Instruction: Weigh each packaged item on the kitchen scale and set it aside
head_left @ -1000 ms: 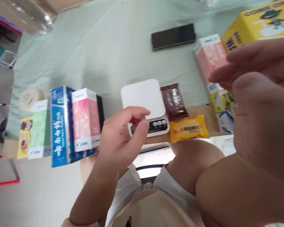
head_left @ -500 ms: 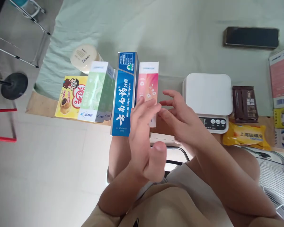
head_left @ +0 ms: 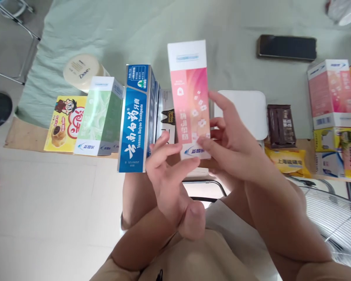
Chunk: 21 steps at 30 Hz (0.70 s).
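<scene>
A pink and white toothpaste box (head_left: 190, 97) is raised above the table edge, its flowered face toward me. My right hand (head_left: 231, 140) grips its right side and lower end, thumb on the front. Close by its lower left corner, my left hand (head_left: 175, 179) has its fingers spread, with nothing held. Left of the pink box stands a blue Yunnan Baiyao toothpaste box (head_left: 136, 121), and a black and white bamboo charcoal box (head_left: 167, 113) shows between them. A white kitchen scale (head_left: 242, 109) sits behind my right hand, its front panel mostly hidden.
At left are a green box (head_left: 96, 113), a yellow snack box (head_left: 64, 125) and a Dove jar (head_left: 83, 72). To the right lie a brown packet (head_left: 280, 125), a yellow soap packet (head_left: 288, 162), a phone (head_left: 286, 47) and another pink box (head_left: 330, 91). A fan (head_left: 336, 218) stands below the edge.
My right hand has taken hold of the pink box and lifted it from beside the blue box, uncovering the charcoal box. The view first swung left, then slightly back right.
</scene>
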{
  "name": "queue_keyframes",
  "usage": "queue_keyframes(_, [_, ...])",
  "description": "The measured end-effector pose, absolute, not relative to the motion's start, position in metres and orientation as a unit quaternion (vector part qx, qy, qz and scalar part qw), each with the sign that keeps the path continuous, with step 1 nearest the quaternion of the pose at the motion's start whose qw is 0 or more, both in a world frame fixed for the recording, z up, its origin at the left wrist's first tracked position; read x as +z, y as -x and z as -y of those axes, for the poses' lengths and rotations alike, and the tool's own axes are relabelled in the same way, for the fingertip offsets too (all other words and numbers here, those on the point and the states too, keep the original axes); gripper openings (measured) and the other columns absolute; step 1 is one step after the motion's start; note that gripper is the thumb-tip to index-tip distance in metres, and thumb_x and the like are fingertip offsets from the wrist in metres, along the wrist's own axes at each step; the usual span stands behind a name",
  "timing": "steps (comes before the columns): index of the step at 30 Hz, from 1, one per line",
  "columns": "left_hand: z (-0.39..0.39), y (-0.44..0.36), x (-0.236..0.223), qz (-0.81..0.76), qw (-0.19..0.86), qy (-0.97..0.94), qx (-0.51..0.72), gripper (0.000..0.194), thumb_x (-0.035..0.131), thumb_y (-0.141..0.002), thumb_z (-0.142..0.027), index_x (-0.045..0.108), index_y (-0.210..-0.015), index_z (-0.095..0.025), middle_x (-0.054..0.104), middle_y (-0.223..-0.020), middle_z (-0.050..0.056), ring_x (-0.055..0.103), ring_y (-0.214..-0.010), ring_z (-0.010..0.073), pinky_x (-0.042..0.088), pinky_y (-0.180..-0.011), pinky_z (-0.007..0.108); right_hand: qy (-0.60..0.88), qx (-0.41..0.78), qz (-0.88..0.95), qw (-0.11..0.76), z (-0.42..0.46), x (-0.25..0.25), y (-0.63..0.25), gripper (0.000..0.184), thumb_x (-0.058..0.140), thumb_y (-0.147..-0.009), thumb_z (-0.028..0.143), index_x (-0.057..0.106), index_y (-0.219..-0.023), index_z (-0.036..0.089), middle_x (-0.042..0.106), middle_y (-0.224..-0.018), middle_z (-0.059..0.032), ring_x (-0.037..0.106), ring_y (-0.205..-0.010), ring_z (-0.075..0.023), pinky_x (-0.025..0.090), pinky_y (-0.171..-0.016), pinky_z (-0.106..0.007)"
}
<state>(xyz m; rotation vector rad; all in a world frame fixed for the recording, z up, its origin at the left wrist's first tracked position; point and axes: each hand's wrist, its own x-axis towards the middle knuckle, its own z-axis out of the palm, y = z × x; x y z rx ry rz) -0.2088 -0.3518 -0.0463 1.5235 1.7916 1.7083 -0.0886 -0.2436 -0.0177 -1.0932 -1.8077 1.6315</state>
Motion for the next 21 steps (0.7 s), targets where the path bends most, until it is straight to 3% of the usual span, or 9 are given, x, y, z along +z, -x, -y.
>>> queue_keyframes(3, [0.339,0.203,-0.061,-0.532,0.098,-0.576,0.614,0.046,0.046,-0.104,-0.050,0.061,-0.142,-0.028,0.056,-0.139,0.010,0.054,-0.145,0.0300,0.044,-0.128,0.052,0.484,0.497,0.667,0.271,0.236,-0.018,0.051,0.078,0.069,-0.092,0.037,0.036,-0.164,0.036,0.073,-0.115,-0.0053,0.075,-0.085,-0.0188,0.067,-0.071,-0.036])
queue_keyframes(8, [0.325,0.190,-0.077,-0.576,0.168,-0.609,0.519,0.050,0.044,-0.108,-0.051,0.055,-0.148,-0.022,0.056,-0.150,0.018,0.058,-0.144,0.0330,0.052,-0.119,0.053,0.603,0.407,0.632,0.267,0.224,-0.030,0.000,0.080,0.072,-0.089,0.041,0.042,-0.162,0.032,0.077,-0.112,-0.0085,0.077,-0.082,-0.0245,0.066,-0.070,-0.044])
queue_keyframes(11, [0.316,0.180,-0.081,-0.584,0.167,-0.614,0.503,0.052,0.043,-0.109,-0.053,0.056,-0.146,-0.020,0.059,-0.149,0.019,0.060,-0.143,0.0322,0.051,-0.119,0.053,0.637,0.348,0.645,0.237,0.223,-0.025,-0.010,0.051,0.072,-0.087,0.043,0.068,-0.135,0.025,0.079,-0.102,-0.0090,0.077,-0.082,-0.0280,0.065,-0.080,-0.051])
queue_keyframes(14, [0.305,0.170,-0.085,-0.578,0.171,-0.612,0.512,0.053,0.044,-0.109,-0.054,0.057,-0.147,-0.019,0.061,-0.149,0.019,0.059,-0.145,0.0309,0.049,-0.122,0.051,0.644,0.252,0.682,0.240,0.226,-0.018,-0.010,0.030,0.068,-0.088,0.043,0.077,-0.109,0.023,0.077,-0.091,-0.0087,0.074,-0.081,-0.0290,0.062,-0.083,-0.053])
queue_keyframes(18, [0.295,0.161,-0.091,-0.592,0.177,-0.602,0.505,0.054,0.045,-0.109,-0.056,0.056,-0.149,-0.021,0.062,-0.154,0.018,0.049,-0.157,0.0334,0.042,-0.129,0.055,0.622,0.211,0.689,0.305,0.231,-0.017,-0.006,0.032,0.061,-0.093,0.043,0.075,-0.113,0.023,0.078,-0.104,-0.0118,0.072,-0.084,-0.0277,0.062,-0.081,-0.049])
queue_keyframes(21, [0.292,0.155,-0.090,-0.607,0.163,-0.591,0.505,0.052,0.050,-0.108,-0.054,0.056,-0.149,-0.022,0.061,-0.158,0.016,0.038,-0.165,0.0357,0.035,-0.133,0.060,0.595,0.222,0.693,0.340,0.233,-0.020,-0.001,0.039,0.059,-0.095,0.042,0.071,-0.125,0.021,0.077,-0.119,-0.0147,0.073,-0.105,-0.0310,0.063,-0.088,-0.050])
